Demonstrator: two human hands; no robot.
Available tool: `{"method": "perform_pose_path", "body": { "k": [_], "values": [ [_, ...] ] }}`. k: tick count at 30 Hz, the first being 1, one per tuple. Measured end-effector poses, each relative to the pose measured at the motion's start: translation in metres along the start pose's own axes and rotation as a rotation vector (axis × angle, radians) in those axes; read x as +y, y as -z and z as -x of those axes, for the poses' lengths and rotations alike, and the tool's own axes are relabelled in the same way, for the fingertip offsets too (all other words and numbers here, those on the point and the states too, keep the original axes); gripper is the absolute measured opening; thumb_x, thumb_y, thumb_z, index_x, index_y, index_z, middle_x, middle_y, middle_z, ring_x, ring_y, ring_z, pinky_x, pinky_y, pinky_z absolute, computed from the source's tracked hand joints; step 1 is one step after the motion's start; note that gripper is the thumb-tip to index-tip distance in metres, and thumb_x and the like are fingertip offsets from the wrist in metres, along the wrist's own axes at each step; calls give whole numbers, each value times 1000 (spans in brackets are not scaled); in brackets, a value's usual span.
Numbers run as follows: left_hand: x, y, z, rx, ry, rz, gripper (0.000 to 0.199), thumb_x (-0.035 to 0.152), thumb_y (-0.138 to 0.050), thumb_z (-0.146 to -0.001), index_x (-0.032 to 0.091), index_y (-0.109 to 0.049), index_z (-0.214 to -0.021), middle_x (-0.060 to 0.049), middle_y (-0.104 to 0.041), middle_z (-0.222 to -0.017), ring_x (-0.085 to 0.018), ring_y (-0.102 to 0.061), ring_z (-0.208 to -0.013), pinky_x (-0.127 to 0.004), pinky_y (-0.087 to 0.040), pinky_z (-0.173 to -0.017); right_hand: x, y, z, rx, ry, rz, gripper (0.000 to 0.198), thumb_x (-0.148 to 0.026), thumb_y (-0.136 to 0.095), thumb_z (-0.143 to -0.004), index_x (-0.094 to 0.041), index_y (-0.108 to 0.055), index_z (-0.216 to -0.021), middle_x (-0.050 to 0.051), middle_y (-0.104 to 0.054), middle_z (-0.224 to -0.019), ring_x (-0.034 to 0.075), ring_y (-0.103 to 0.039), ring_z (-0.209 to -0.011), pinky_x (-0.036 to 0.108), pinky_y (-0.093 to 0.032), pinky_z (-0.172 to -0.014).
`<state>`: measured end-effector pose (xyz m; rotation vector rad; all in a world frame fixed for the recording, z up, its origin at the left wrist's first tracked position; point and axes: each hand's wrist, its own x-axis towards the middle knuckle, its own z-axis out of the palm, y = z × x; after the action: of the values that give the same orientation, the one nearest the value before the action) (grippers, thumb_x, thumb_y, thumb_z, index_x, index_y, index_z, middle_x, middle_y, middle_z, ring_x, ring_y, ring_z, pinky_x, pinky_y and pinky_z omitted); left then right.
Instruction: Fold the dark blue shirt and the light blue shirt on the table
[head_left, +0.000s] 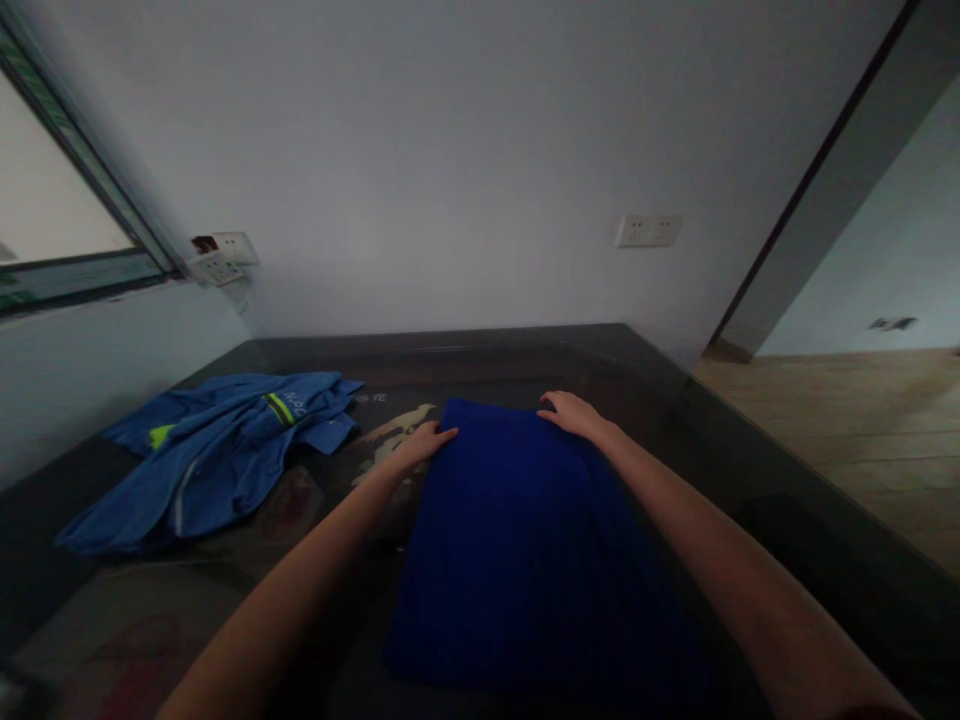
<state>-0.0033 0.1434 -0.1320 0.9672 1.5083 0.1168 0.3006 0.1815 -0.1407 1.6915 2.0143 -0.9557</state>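
Note:
A dark blue folded cloth (517, 540) lies flat on the dark tabletop in front of me, its narrower end away from me. My left hand (429, 442) is at its far left corner, with thumb and fingers closed on the edge. At the far right corner is my right hand (570, 412); its thumb touches the cloth and its bent fingers stand apart from the thumb. The cloth's near end fades into shadow. To the left, a crumpled blue work jacket (225, 460) with yellow-green and reflective strips lies on the same surface.
The dark table (442, 343) has a printed picture on its top and meets a pale wall (450, 200) at the back. Wall sockets (649, 231) sit above it, with more sockets (217, 267) near the window at left. A tiled floor (840, 400) shows at right.

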Motion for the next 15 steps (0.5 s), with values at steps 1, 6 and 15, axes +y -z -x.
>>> {"method": "perform_pose_path", "body": {
  "k": [1,6,15],
  "values": [
    [-2,-2,-6,5,-2,21,49,45,-68,-69,11,-62,-105,-15,-69,-103,-28,-66,-91,-33,-50,-78,2,-2,-11,-16,3,-5,33,-35,-54,-91,-14,-60,-116,17,-61,-119,26,-57,-112,34,-43,-93],
    [-21,-18,-16,81,0,185,32,35,-59,-79,16,-55,-104,-10,-68,-100,-23,-65,-89,-32,-51,-77,7,-10,-40,-101,28,-40,41,-51,-51,-90,-16,-65,-106,13,-68,-106,23,-64,-94,27,-47,-77],
    [-36,-26,-27,124,-88,189,23,34,-53,-87,19,-48,-103,-7,-66,-94,-22,-63,-90,-34,-49,-82,0,-5,-45,-185,131,-58,33,-44,-53,-90,-16,-69,-94,11,-70,-102,24,-65,-94,28,-47,-81]
  ]
}}
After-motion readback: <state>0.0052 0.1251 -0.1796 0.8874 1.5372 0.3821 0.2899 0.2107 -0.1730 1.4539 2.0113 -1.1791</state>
